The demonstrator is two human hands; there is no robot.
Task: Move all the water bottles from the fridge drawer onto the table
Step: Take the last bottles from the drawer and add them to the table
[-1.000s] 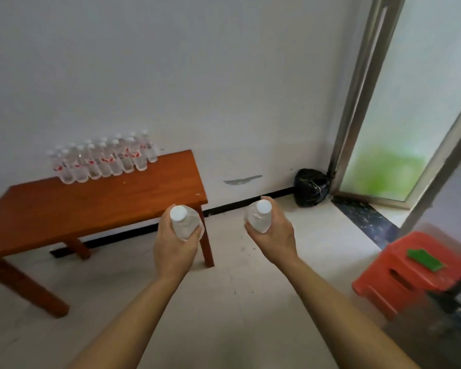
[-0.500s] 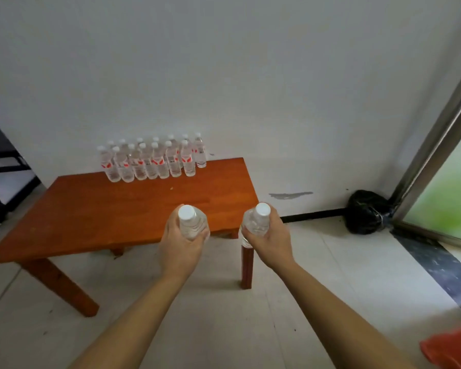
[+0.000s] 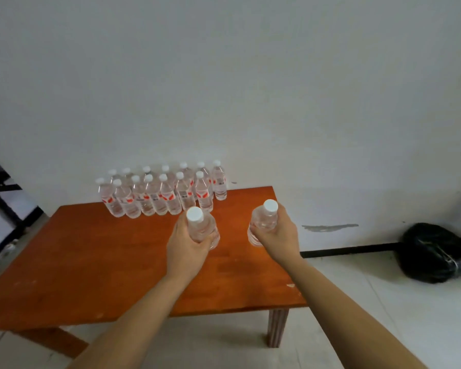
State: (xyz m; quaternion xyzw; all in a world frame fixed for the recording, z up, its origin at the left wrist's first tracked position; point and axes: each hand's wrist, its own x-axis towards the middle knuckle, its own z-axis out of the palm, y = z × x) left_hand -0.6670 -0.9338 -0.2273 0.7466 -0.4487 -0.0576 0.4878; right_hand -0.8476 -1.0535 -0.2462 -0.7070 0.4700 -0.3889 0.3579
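Observation:
My left hand (image 3: 188, 249) grips a clear water bottle (image 3: 200, 227) with a white cap, held upright above the orange wooden table (image 3: 91, 262). My right hand (image 3: 280, 238) grips a second water bottle (image 3: 264, 221) over the table's right part. Several more bottles with red labels (image 3: 160, 193) stand in two rows at the table's far edge against the white wall, just beyond the bottle in my left hand. The fridge drawer is out of view.
A black bag (image 3: 434, 254) lies on the floor by the wall at the right. A dark piece of furniture (image 3: 0, 187) shows at the left edge. Pale tiled floor (image 3: 383, 302) surrounds the table.
I have come closer to the table and turned left. Both hands with their bottles were short of the table over the floor and now hang above the tabletop.

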